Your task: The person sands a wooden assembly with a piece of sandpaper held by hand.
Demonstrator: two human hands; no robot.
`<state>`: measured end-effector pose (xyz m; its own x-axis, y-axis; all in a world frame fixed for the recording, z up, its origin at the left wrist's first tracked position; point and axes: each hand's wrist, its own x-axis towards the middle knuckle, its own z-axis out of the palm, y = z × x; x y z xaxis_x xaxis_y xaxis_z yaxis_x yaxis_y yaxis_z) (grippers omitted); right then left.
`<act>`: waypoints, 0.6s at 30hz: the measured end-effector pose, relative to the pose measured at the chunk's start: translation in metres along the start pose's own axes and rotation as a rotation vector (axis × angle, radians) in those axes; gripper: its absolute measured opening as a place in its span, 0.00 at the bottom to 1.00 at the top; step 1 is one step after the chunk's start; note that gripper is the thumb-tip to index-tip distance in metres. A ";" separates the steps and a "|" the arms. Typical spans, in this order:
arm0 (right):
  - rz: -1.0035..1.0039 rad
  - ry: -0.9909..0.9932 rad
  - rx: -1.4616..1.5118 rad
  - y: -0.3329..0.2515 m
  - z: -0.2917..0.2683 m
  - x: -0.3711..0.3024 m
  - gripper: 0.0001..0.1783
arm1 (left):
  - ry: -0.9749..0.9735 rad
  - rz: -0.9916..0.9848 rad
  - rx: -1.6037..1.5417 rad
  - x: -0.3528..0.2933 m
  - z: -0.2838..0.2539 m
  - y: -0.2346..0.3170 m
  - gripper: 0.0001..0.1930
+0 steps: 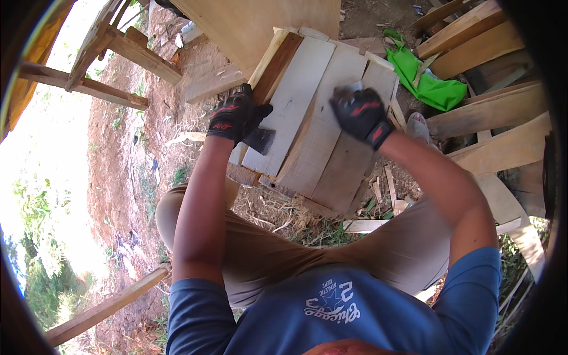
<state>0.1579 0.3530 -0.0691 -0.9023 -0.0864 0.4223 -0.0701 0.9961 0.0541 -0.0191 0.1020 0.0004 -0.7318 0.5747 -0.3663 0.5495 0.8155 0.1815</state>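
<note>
A stack of pale wooden boards (299, 97), nailed or laid side by side into a panel, stands before my knees. My left hand (234, 117), in a black glove with red marks, is closed round the near end of a brown wooden strip (284, 62) along the panel's left edge. By that wrist lies a dark flat metal blade (260, 141); a handle is hidden. Above the panel's right half is my right hand (362, 117), gloved alike and smeared by motion. Its fingers are curled on a small blurred thing (348, 91) that I cannot make out.
A bright green bag (423, 80) lies at the far right, beside heaped planks (485, 118). Behind the panel leans a large plywood sheet (260, 29). A timber frame (118, 71) stands at far left. Wood scraps (390, 186) litter the dirt ground near my legs.
</note>
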 end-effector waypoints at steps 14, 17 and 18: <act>-0.035 -0.109 0.045 -0.011 0.003 -0.002 0.11 | 0.009 -0.006 -0.002 0.004 0.007 -0.007 0.39; -0.381 -0.175 0.215 -0.092 -0.038 -0.023 0.07 | 0.003 -0.020 -0.007 0.001 0.006 -0.006 0.39; -0.493 -0.233 0.255 -0.093 -0.035 -0.025 0.06 | -0.011 -0.034 -0.018 0.000 0.003 -0.003 0.40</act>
<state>0.2023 0.2619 -0.0533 -0.8051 -0.5613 0.1917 -0.5776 0.8155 -0.0381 -0.0192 0.0993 -0.0030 -0.7452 0.5463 -0.3823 0.5175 0.8354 0.1849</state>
